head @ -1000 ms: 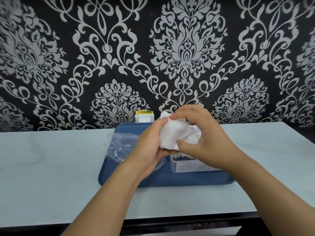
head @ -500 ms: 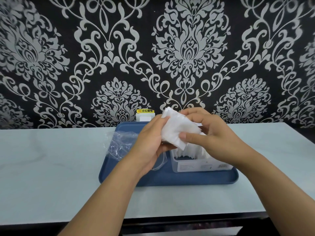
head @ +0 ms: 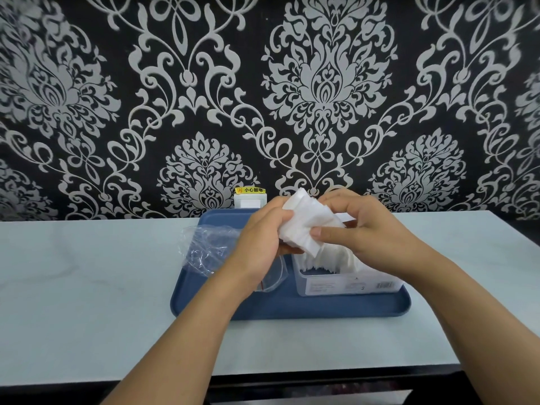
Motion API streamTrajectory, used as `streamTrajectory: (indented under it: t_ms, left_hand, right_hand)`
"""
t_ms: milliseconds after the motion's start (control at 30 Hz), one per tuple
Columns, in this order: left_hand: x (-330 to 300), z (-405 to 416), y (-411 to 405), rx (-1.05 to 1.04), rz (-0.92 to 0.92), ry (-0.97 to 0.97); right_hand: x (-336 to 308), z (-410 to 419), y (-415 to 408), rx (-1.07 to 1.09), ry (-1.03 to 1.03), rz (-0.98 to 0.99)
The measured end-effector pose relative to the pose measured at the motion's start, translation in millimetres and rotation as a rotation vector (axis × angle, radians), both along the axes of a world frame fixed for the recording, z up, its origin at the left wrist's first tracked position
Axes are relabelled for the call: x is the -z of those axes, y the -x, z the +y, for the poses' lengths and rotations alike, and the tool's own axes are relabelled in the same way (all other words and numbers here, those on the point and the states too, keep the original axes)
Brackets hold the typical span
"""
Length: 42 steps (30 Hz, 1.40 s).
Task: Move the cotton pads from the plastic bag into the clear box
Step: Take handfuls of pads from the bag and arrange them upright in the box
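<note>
A stack of white cotton pads (head: 304, 223) is held above the blue tray between both hands. My left hand (head: 263, 238) grips its left side and my right hand (head: 362, 226) pinches its right side, thumb on the lower edge. Just below, the clear box (head: 347, 283) stands on the tray's right half with several white pads (head: 330, 257) upright inside. The crumpled clear plastic bag (head: 204, 247) lies on the tray's left part, partly behind my left wrist.
The blue tray (head: 292, 309) sits on a pale tabletop (head: 87, 287) against a black and silver patterned wall. A white socket (head: 250, 201) with a yellow label is on the wall behind the tray. The table's front edge runs near the bottom.
The pad stack has been turned and straightened between my hands, staying above the box. My right thumb has shifted to the stack's lower edge. The view has drifted slightly.
</note>
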<state>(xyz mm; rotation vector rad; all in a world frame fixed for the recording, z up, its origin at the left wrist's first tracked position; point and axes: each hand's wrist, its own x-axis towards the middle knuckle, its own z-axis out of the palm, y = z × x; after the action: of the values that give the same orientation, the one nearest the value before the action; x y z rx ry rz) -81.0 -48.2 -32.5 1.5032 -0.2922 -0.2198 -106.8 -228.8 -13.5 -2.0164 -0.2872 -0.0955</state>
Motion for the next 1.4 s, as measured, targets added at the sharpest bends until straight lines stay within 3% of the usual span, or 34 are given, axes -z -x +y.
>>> streamTrajectory:
  t_ms: [167,333,400,500,700,1033,1233,1400]
  left_hand:
    - [7,-6,3,-0.023,-0.190,-0.127]
    - [12,-11,2,-0.064,-0.217,-0.107]
    - [11,-14,7,-0.053,-0.260,-0.145]
    - [8,-17,12,-0.106,-0.310,-0.094]
    - [4,-17,10,-0.207,-0.240,0.204]
    - [5,-23,15,-0.104,-0.354,0.142]
    - [-3,-20,13,-0.142,-0.114,0.540]
    - [-1,-13,0,-0.311,0.143,0.617]
  right_hand:
    - [4,5,2,0.044,0.092,-0.084]
    - [0,22,9,0.006,-0.244,-0.106]
    - [1,31,10,-0.002,-0.232,-0.132]
    - [4,41,11,0.018,-0.176,-0.109]
    - [5,52,11,0.012,-0.379,-0.101]
    - [9,60,-1,0.098,-0.556,-0.159]
    - [16,80,-8,0.186,-0.656,-0.158]
    - [19,97,-8,0.239,-0.638,-0.259]
